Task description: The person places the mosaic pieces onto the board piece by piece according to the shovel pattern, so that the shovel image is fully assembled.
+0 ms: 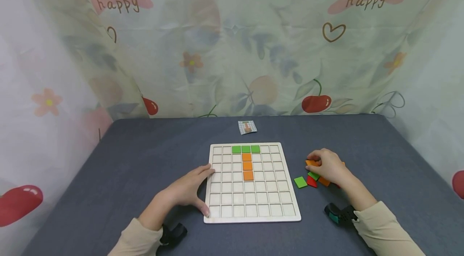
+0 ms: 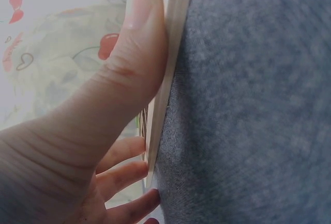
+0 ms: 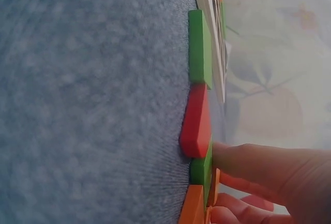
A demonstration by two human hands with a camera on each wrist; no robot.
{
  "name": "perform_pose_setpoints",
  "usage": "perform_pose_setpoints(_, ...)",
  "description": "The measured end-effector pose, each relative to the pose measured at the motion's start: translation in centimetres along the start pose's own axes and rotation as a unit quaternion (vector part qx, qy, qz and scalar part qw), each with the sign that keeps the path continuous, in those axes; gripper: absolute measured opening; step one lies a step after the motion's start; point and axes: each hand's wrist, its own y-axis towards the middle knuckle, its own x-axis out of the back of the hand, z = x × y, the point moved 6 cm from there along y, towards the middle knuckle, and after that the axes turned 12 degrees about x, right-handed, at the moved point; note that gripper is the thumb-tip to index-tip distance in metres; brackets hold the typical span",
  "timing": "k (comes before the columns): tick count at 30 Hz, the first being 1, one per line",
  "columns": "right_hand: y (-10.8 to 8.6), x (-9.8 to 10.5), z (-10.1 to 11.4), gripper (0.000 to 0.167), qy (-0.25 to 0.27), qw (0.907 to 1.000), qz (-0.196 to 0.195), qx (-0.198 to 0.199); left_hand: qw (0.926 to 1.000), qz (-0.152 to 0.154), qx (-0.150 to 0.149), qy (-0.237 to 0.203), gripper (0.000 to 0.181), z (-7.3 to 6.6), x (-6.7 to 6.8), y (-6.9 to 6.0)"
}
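Note:
A white gridded board (image 1: 268,198) (image 2: 175,43) lies flat, with three green squares (image 1: 245,149) in its top row and three orange squares (image 1: 247,166) below the middle one. My left hand (image 1: 186,188) (image 2: 108,100) rests along the board's left edge, thumb at the near corner, fingers loosely spread. Right of the board, my right hand (image 1: 329,166) (image 3: 271,182) pinches an orange tile (image 1: 311,163) (image 3: 215,187) between thumb and fingers, over a loose pile. Beside it lie a green tile (image 1: 300,182) (image 3: 199,48) and a red piece (image 1: 311,182) (image 3: 196,123).
A small printed card (image 1: 247,127) lies behind the board near the table's (image 1: 163,139) back edge. Another green tile (image 1: 313,175) and an orange tile (image 1: 324,181) are in the pile, partly covered. Patterned cloth (image 1: 232,46) hangs behind the table.

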Motion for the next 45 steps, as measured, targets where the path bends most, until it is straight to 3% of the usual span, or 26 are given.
perform_pose_setpoints(21, -0.1, 1.2, 2.7, 0.024, 0.029, 0.9982, -0.052, 0.012, 1.0000, -0.004, -0.001, -0.001, 0.116, 0.1, -0.2, 0.1)
perform_pose_setpoints(28, 0.0, 0.8, 4.1, 0.029, 0.033, 0.9986, -0.038, 0.019, 1.0000, -0.008, -0.002, 0.001, 0.116, 0.2, -0.2, 0.0)
perform_pose_setpoints(39, 0.2, 0.1, 5.8, 0.022, 0.040, 0.9986, -0.008, 0.035, 0.9999, -0.008, -0.007, 0.004, 0.116, 0.2, -0.1, 0.1)
perform_pose_setpoints(45, 0.2, 0.0, 6.3, 0.027, 0.043, 0.9981, -0.012, 0.043, 0.9999, -0.006, -0.010, 0.003, 0.115, 0.2, -0.2, 0.1)
